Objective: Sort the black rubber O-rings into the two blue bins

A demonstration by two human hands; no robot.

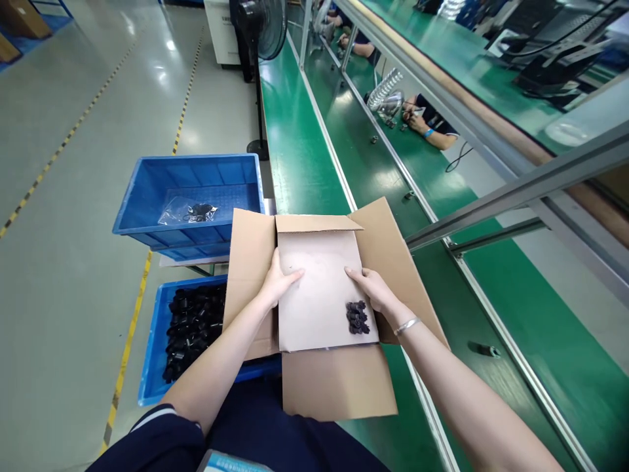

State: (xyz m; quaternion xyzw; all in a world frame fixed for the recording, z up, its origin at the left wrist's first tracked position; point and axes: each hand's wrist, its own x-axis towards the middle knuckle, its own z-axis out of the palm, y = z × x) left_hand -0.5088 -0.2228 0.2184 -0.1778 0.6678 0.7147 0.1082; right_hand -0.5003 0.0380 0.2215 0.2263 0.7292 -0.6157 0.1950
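An open cardboard box (339, 383) stands in front of me with its flaps folded outward. A pale flat cardboard sheet (319, 295) lies level across its opening. My left hand (276, 282) grips the sheet's left edge, thumb on top and the other fingers hidden. At the opposite edge, my right hand (374, 288) has its thumb on the surface and its fingers down the side. A small cluster of black parts (357, 317) sits near the sheet's right front corner, just below my right hand. Whatever is under the sheet cannot be seen.
To the left, a blue bin (191, 239) contains a clear bag (187, 211) with dark parts. A lower blue bin (150, 367) holds many black parts (194, 324). The green workbench (295, 131) runs forward beneath a metal frame (491, 203). Beyond are a fan (260, 65) and a co-worker's hands (417, 121).
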